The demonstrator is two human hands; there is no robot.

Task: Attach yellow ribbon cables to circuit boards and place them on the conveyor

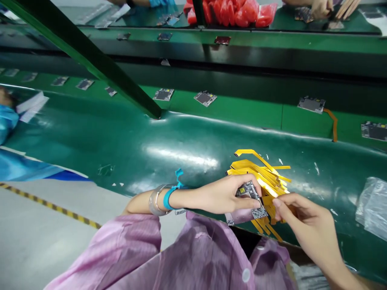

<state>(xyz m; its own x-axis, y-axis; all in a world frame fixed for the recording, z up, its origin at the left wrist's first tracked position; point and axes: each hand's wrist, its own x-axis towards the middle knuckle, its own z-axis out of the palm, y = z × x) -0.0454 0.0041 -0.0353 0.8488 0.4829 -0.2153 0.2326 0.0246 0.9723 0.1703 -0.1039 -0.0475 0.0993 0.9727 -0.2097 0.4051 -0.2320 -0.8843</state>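
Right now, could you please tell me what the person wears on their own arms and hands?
Both hands are bare, without gloves. The left hand has a silvery bangle and a blue wrist strap with a knotted tail at the wrist. A loose pink smock sleeve covers the upper left arm. The right hand and wrist show nothing worn.

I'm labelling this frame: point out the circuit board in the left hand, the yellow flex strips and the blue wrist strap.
circuit board (249, 192), head view, its component face.
yellow flex strips (262, 171), head view, middle of the pile.
blue wrist strap (168, 196), head view, band on the wrist.

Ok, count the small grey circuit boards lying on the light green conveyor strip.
10, possibly more beyond the frame: five far left, two centre, two right, one behind.
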